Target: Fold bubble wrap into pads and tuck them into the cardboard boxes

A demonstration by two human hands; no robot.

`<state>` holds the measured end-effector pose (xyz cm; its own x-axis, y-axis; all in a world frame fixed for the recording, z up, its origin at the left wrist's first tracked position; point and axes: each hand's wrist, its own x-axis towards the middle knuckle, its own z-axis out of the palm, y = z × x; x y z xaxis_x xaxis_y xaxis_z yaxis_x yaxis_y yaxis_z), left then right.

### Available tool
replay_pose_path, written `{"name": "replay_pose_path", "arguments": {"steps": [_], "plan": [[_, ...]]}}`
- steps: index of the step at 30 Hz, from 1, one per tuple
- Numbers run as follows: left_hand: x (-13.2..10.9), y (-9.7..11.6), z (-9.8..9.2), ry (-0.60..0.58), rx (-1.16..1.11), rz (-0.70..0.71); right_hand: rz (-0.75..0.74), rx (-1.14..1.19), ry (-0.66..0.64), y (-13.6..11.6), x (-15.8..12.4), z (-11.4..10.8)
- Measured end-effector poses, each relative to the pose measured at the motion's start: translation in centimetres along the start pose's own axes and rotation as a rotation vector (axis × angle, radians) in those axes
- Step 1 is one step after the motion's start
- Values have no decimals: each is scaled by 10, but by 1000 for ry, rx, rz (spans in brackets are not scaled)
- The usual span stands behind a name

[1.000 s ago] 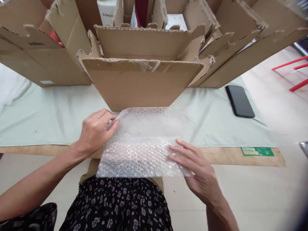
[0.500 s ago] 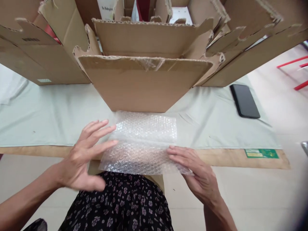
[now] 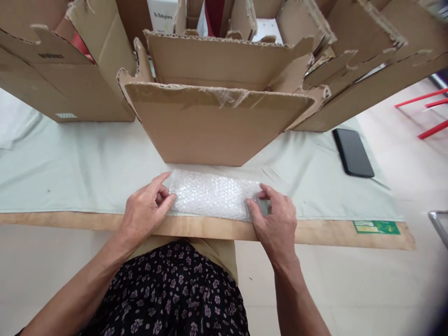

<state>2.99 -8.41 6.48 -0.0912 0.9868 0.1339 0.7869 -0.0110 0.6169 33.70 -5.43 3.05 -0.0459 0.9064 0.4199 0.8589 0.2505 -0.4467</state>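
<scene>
Bubble wrap point(image 3: 213, 195), both ends pinched in the hands point(image 3: 144, 207) point(image 3: 278, 217), near cardboard boxes point(image 3: 217, 128), one with a dark-red item point(image 3: 214, 19) inside.

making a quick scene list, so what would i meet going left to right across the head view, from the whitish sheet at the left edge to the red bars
Whitish sheet → left hand → bubble wrap → right hand → phone → red bars.
</scene>
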Motion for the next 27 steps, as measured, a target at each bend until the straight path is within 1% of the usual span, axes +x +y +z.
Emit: {"name": "replay_pose_path", "arguments": {"steps": [4,6,9,11,13,15,17,19,20,21,22,23,24,25,27], "plan": [[6,-7,-1,80,173,36,-29,-162,-54,14,14,-2],[9,-7,2,53,249,61,-43,-197,-126,17,21,-2],[11,2,8,-14,249,123,-98,-133,-200,11,27,-3],[8,11,9,0,183,145,-97,-18,-193,1,28,-6],[3,17,4,51,109,122,-45,107,-163,-10,29,-9],[-2,18,-4,99,77,57,-6,176,-143,-19,33,-10],[-6,12,-12,121,105,-13,-40,141,-150,-21,39,-6],[-7,4,-17,150,157,-37,-108,33,-140,-18,45,-1],[-8,2,-19,177,179,-12,-137,-21,-112,-16,46,0],[-8,1,-20,210,198,42,-165,-63,-69,-16,47,1],[-9,2,-20,235,214,120,-196,-88,-23,-18,47,1],[-9,5,-20,232,223,217,-240,-95,6,-22,47,0],[-8,8,-19,192,230,327,-302,-91,5,-28,46,-1],[-7,11,-18,114,241,437,-383,-84,-30,-35,45,-2],[-3,13,-12,-104,275,615,-564,-72,-183,-49,45,1]]}}
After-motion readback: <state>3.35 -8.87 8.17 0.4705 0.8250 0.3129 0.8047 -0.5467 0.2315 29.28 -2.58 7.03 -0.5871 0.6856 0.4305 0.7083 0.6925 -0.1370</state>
